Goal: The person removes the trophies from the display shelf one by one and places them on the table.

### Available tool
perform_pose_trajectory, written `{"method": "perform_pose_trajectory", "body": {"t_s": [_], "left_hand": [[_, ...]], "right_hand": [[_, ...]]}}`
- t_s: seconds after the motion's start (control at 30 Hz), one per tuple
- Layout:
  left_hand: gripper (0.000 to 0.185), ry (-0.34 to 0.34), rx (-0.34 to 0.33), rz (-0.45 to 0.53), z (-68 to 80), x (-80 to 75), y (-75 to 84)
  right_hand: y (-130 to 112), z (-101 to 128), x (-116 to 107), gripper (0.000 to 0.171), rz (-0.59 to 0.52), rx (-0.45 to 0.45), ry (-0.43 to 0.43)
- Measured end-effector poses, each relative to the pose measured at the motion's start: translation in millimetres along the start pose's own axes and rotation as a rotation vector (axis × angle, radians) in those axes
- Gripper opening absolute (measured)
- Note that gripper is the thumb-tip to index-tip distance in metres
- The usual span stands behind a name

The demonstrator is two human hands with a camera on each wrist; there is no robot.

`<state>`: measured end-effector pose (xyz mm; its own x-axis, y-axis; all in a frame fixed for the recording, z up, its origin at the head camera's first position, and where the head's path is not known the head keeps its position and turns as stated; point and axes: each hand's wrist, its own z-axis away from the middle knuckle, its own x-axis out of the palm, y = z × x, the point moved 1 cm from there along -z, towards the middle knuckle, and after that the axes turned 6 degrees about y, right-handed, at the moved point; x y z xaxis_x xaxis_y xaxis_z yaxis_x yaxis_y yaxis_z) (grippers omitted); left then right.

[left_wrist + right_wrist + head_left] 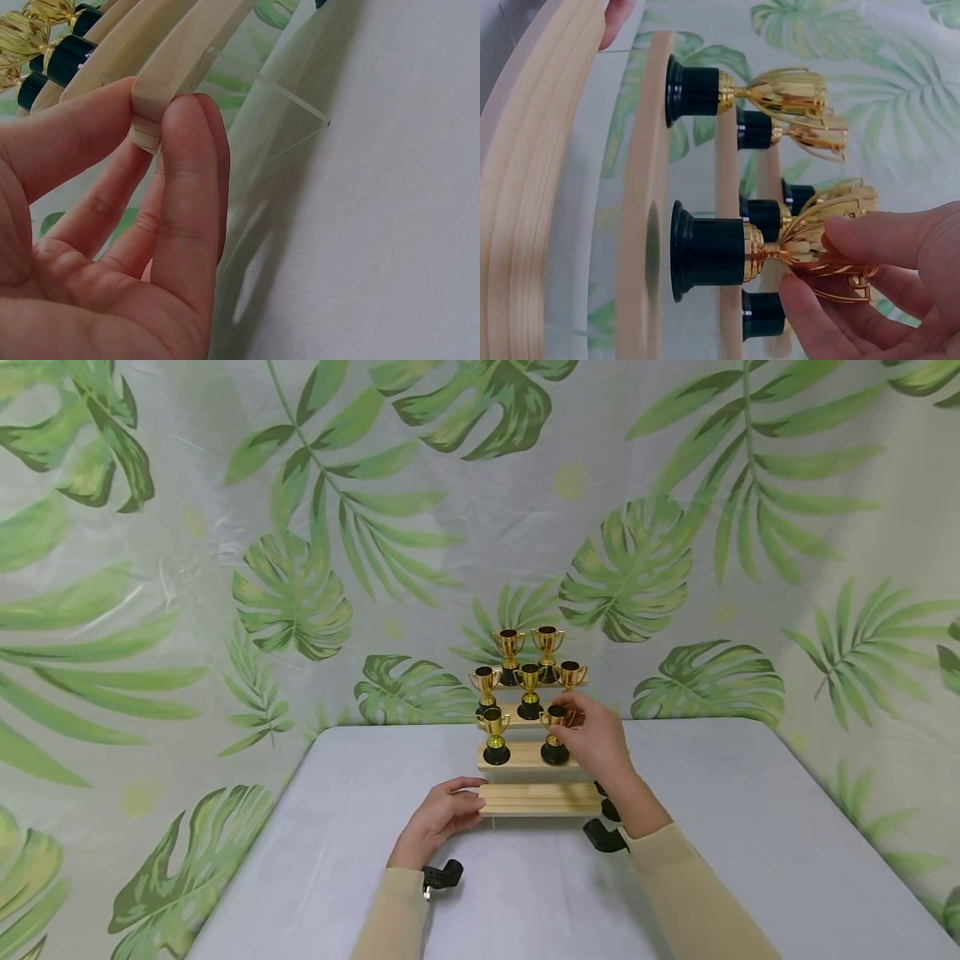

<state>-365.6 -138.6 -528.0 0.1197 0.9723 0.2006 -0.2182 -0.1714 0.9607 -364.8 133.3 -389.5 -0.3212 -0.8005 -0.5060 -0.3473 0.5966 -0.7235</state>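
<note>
A tiered wooden stand [540,799] carries several small gold trophies on black bases. My left hand [472,797] grips the left end of the lowest shelf [176,56], thumb on top and fingers [187,187] beneath. My right hand [564,717] pinches the gold cup of the trophy [555,750] at the right of the second tier. In the right wrist view the fingertips [870,236] close round that cup [810,247], and its black base [705,251] sits against the shelf [641,247]. Another trophy [495,737] stands to its left.
More trophies [530,689] fill the upper tiers. The stand sits mid-table on a white cloth [750,827], with a leaf-print backdrop [300,568] close behind and to the sides. A clear support panel [292,112] shows under the shelf.
</note>
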Motion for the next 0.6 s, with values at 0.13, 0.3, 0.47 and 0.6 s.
{"method": "perform_pose_trajectory", "body": {"t_s": [0.13, 0.3, 0.47, 0.6], "left_hand": [[0.048, -0.002, 0.002, -0.01, 0.7, -0.7, 0.1], [0.048, 0.003, -0.006, 0.004, 0.5, -1.0, 0.3], [0.048, 0.008, -0.009, 0.008, 0.9, -0.6, 0.3], [0.048, 0.01, -0.013, 0.006, 0.2, -0.2, -0.5]], "right_hand": [[-0.2, 1.0, -4.0, 0.039, -0.005, -0.008, 0.003], [-1.4, 1.6, -9.4, 0.04, -0.012, -0.014, 0.006], [-3.9, 1.3, -15.1, 0.039, -0.015, -0.005, 0.016], [-2.8, 0.9, -19.9, 0.04, -0.009, -0.009, 0.027]]}}
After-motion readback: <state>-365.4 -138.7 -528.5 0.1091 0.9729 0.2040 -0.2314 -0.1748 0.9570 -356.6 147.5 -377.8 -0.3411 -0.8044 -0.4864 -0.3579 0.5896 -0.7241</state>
